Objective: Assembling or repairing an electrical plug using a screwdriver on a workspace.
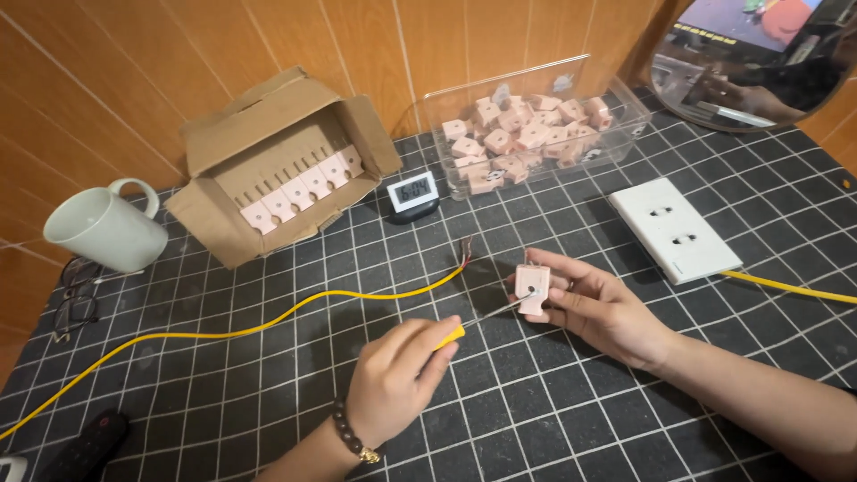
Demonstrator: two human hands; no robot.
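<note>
Screwdriver tip sits in the pink socket module, mid-mat.
Left hand at 7 o'clock is wrapped round the yellow handle; right hand at 3 o'clock pinches the module. I'd judge: keep the shaft square, module steady, clear of the yellow cable.

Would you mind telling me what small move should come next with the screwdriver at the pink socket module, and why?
Probably a slow turn of the screwdriver: its tip already sits at the screw hole of the pink socket module, which the right hand holds steady, while the left hand grips the yellow handle.
</note>
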